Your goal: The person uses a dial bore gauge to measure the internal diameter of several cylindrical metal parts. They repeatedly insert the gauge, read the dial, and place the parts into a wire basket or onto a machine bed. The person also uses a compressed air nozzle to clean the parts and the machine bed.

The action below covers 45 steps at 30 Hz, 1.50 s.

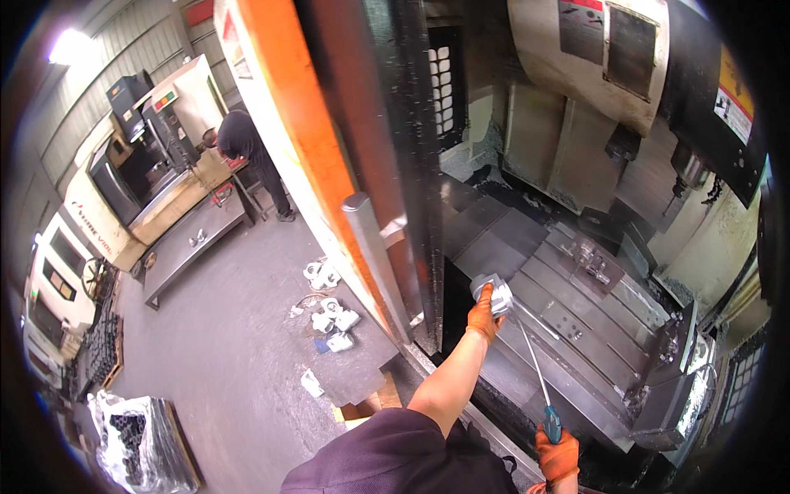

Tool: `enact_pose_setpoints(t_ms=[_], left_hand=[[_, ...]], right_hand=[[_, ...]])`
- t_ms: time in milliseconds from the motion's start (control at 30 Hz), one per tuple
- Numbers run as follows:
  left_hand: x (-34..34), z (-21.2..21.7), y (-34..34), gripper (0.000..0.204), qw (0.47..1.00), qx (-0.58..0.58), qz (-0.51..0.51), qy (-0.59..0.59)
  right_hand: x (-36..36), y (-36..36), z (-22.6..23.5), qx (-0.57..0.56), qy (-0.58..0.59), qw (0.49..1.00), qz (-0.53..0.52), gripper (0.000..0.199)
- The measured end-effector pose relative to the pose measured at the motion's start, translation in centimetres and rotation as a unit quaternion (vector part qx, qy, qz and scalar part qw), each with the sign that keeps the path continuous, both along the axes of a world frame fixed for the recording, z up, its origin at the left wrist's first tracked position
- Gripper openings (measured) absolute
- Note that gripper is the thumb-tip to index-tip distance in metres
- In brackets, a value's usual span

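My left hand [483, 319], in an orange glove, grips a silvery cast metal part [492, 295] and holds it up over the near left part of the machine table [568, 329]. Lower down on the right, my gloved right hand [557, 455] is wrapped round the teal and black handle of an air blow gun [552, 421]. Its long thin nozzle slants up and left, the tip close beside the metal part. A fixture [594, 265] with a bolted block sits farther back on the slotted table.
A tool spindle [690, 169] hangs at the upper right. The sliding door with its orange edge [309, 99] and grey handle [374, 255] stands to my left. Several similar castings [333, 317] lie outside it. Far left, another person [247, 148] bends beside a second machine.
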State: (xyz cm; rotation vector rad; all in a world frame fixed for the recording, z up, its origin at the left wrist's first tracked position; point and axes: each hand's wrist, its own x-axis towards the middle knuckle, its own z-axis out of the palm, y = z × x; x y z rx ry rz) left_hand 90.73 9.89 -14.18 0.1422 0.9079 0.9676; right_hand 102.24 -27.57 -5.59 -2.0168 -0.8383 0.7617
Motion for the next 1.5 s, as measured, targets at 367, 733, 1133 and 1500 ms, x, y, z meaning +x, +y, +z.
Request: enact_pose_setpoints(t_ms=[367,733,1133,1500], left_hand=[[-3.5,1.5,-2.0,0.045,0.98,0.063,-0.027,-0.188],[-4.1,2.4,-3.1,0.054,0.967,0.061,-0.067,-0.238],[-2.0,1.8,-3.0,0.052,0.944,0.075,-0.172,-0.273],[-0.6,0.3,-2.1,0.067,0.925,0.107,-0.244,-0.271]], right_hand=[[5.8,-4.2,-5.9,-0.176,-0.123,0.948,0.236,0.029],[1.9,-4.8,4.7,-0.046,0.025,0.989,0.141,0.021],[-0.4,-1.7,10.1,-0.115,-0.112,0.985,0.064,0.026],[-0.6,-3.4,14.2,-0.205,-0.098,0.97,0.091,0.025]])
